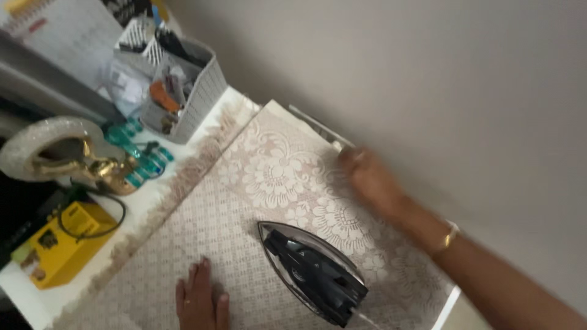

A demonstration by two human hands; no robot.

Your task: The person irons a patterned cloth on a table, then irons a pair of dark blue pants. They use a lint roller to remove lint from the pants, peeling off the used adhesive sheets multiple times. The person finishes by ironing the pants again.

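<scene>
Our left hand [200, 300] is pressing flat and open at six o'clock; our right hand [365, 177], blurred, is pinching the lace cloth's [244, 208] two-o'clock edge, iron [315, 274] resting between them; we are pulling evenly.

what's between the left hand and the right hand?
Head view: the iron sits on the lace cloth between the left hand and right hand; otherwise only cloth.

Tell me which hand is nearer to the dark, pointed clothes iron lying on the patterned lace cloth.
Left. The left hand lies flat on the cloth just beside the dark clothes iron; the right hand is farther off, at the cloth's far edge.
</scene>
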